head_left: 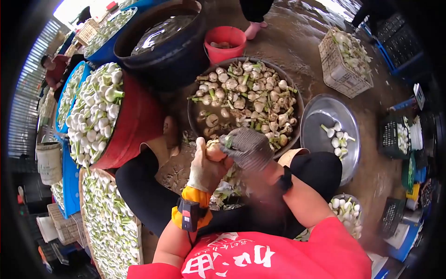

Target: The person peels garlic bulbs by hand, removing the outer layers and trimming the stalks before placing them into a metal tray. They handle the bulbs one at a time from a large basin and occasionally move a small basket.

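Note:
My left hand, in a pale work glove, is closed round a garlic bulb above my lap. Right beside it, my right hand, in a grey knit glove, has its fingers curled against the bulb. A bit of green shows at its fingertips; what else it grips is hidden. Just beyond both hands stands a wide dark basin of murky water and untrimmed, brownish garlic bulbs. A steel basin to the right holds several white, trimmed bulbs. Peelings and leaf scraps lie below my hands.
On the left, a red tub is heaped with white garlic, and more fills a shallow tray. A dark water vat and a red bucket stand behind the basin. A crate of stalks sits at right. Other people appear at the back.

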Demonstrator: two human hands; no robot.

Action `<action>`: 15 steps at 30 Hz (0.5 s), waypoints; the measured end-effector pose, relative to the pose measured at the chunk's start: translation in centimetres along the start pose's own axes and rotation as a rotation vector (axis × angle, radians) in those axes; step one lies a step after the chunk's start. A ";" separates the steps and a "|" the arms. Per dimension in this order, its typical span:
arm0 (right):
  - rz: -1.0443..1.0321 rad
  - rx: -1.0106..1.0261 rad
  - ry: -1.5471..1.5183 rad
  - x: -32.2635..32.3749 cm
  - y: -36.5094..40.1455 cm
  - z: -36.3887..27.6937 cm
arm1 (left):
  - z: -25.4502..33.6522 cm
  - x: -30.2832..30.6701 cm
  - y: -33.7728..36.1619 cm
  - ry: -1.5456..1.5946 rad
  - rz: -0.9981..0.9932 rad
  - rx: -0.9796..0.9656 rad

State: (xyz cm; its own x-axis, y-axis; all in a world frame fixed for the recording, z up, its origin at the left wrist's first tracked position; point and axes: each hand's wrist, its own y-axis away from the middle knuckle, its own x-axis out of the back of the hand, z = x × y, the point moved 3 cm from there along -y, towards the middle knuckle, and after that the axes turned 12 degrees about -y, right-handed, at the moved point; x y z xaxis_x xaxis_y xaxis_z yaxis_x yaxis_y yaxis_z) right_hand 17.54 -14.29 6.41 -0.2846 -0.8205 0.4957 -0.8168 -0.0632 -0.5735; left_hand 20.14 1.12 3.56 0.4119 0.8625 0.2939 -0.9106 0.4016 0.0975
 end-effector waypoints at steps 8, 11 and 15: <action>-0.078 0.055 0.119 -0.8 1.4 -0.8 | 2.1 -0.1 0.7 -0.421 0.037 0.018; -0.163 -0.046 0.113 -1.2 1.3 -0.7 | 1.1 0.1 0.5 -0.543 0.015 -0.047; -0.070 -0.149 0.153 -1.8 1.0 -0.9 | 0.4 1.3 0.0 -0.642 0.075 -0.266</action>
State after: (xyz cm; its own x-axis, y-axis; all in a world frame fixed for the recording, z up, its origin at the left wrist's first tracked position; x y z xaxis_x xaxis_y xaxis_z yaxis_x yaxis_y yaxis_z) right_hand 16.80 -12.38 5.58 -0.2880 -0.7204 0.6309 -0.8990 -0.0236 -0.4372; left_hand 20.69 2.08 4.33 0.1719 0.5711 0.8027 -0.8630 0.4803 -0.1569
